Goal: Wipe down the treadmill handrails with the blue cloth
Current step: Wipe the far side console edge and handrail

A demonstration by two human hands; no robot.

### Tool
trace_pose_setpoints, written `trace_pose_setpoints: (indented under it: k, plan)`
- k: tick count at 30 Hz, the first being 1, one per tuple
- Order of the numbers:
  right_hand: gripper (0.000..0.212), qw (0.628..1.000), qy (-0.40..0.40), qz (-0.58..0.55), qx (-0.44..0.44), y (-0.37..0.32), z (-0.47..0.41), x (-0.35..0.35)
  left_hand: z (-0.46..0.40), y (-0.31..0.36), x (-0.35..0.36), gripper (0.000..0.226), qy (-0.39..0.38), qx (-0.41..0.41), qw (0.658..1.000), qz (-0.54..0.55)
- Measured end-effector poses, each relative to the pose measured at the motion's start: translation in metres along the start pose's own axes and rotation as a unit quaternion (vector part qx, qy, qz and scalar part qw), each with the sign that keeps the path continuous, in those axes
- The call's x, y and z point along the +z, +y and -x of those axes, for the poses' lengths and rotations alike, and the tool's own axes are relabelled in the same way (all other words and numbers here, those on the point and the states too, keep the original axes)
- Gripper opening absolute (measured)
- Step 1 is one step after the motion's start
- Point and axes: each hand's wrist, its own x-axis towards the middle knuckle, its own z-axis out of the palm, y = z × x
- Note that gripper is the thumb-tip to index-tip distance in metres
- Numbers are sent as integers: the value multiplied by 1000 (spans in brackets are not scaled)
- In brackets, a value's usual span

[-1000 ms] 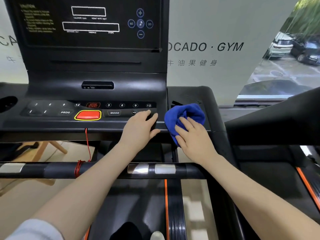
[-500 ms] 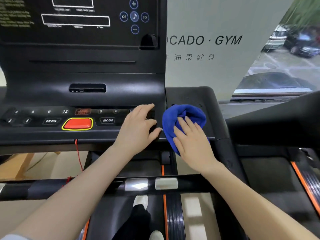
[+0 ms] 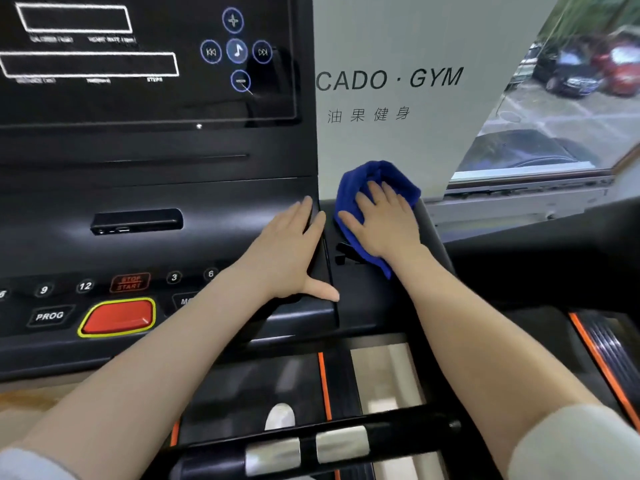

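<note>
While left hand [image 3: 287, 251] rests flat, right hand [image 3: 384, 223] presses blue cloth [image 3: 353, 188] onto handrail [image 3: 433, 237]

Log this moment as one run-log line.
right hand: flat on blue cloth, pressing it on the right handrail | left hand: flat on console, empty

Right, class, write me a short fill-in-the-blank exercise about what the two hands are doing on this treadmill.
1. The right hand presses a cloth whose colour is ____.
2. The left hand lies flat on the console and holds ____.
3. The large red button has an outline coloured ____.
4. The key just left of that button reads ____.

Missing words: blue; nothing; yellow; PROG
</note>
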Motion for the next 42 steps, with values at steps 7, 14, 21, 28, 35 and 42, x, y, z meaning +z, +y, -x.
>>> trace_pose_setpoints:
  k: [7, 14, 21, 28, 35, 42]
  plan:
    - [58, 1000, -6, 25, 12, 3, 41, 1, 1, -1, 7, 115, -6, 18, 1000, 14]
    - [74, 990, -62, 24, -121, -3, 49, -4, -11, -6, 8, 115, -9, 93, 996, 5]
    - [82, 998, -18, 55, 2, 32, 16, -10, -11, -1, -7, 100, -52, 102, 992, 61]
    - [68, 997, 9, 69, -15, 19, 103, -4, -14, 6, -12, 95, -70, 96, 992, 41]
    - [82, 996, -49, 33, -63, 35, 57, -14, -15, 10, -11, 93, -77, 88, 993, 33]
    - [60, 941, -39, -277, 191, 69, 28, -11, -10, 25, -11, 98, -65, 71, 995, -35]
